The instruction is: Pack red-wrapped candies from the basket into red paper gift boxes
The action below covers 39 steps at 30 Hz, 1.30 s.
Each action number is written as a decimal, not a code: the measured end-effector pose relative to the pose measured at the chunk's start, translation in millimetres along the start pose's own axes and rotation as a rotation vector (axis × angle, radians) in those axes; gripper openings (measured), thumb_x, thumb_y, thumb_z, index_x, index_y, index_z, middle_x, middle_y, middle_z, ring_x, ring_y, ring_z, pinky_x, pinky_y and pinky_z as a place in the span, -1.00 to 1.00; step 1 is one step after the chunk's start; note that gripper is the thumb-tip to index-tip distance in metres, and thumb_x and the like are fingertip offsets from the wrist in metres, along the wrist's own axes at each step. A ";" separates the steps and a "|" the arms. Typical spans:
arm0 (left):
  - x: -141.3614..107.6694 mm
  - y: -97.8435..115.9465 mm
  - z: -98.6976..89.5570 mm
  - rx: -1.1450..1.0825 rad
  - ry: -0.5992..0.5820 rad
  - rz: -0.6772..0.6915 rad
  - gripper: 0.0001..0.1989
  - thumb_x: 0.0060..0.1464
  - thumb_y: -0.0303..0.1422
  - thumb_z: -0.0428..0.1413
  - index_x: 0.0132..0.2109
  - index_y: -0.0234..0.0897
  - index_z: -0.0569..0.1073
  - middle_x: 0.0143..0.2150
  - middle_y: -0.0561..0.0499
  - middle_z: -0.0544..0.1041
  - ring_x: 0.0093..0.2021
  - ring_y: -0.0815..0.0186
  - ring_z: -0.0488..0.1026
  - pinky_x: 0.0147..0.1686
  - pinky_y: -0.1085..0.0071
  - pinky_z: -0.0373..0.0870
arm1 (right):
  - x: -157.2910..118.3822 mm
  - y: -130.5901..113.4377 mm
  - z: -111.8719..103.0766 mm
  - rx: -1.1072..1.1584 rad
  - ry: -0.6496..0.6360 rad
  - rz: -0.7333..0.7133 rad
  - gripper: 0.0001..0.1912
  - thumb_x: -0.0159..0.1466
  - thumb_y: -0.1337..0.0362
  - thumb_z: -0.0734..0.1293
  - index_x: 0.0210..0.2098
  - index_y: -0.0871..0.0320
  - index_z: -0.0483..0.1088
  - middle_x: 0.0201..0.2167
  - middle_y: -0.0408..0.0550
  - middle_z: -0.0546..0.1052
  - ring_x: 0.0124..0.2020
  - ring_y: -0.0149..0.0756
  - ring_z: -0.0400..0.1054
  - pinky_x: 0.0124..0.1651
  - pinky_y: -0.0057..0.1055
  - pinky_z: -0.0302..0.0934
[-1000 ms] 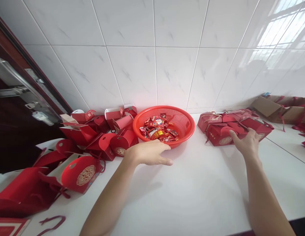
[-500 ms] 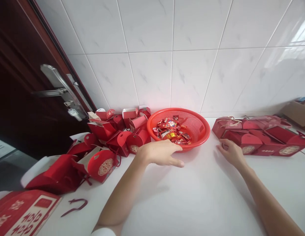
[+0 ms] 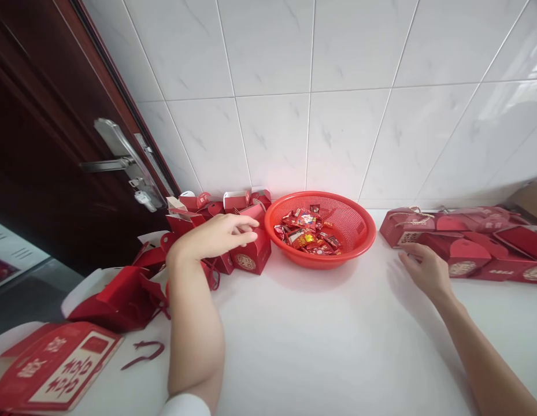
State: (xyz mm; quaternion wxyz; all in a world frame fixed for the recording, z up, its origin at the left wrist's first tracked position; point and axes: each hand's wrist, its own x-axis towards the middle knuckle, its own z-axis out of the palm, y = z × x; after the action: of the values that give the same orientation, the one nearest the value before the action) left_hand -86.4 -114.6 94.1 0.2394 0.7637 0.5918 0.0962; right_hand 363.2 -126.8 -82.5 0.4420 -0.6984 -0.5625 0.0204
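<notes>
My left hand [image 3: 220, 234] hovers over the group of red gift boxes on the left, its fingers apart and nothing in them. Just under its fingertips is a red gift box [image 3: 253, 257] with a round pale emblem. My right hand [image 3: 426, 271] is at the right, beside a row of red gift boxes [image 3: 465, 257], fingers loosely stretched and holding nothing visible. Between the hands a red plastic basket [image 3: 324, 263] stands against the wall, with wrapped candies [image 3: 309, 231] inside. I cannot tell whether either hand touches a box.
A larger red box [image 3: 55, 364] lies at the front left, with a dark red ribbon [image 3: 142, 353] beside it. A brown cardboard box [image 3: 530, 199] stands at the far right. A dark door [image 3: 47, 133] borders the white table [image 3: 307, 346] on the left; a tiled wall [image 3: 272, 138] runs behind.
My left hand has moved left, from in front of the basket to above the left gift boxes. My right hand stays beside the right row. The view has shifted slightly left.
</notes>
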 end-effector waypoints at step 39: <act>-5.2 48.6 95.5 0.184 -0.173 0.834 -0.80 0.34 -0.36 0.06 -0.24 -0.25 0.54 -0.30 0.04 0.47 -0.37 0.36 0.38 -0.34 0.42 0.21 | -89.0 -114.8 25.5 0.427 -0.245 -0.811 -0.65 0.40 0.28 0.32 0.16 0.14 0.39 0.04 0.18 0.52 0.00 -0.13 0.50 -0.01 -0.22 0.47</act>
State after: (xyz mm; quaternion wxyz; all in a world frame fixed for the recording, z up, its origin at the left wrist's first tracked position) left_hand -5.1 -152.5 35.3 0.1595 0.9608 0.2165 0.0671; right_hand 229.0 -185.8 -66.2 0.4782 -0.3086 -0.8211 0.0436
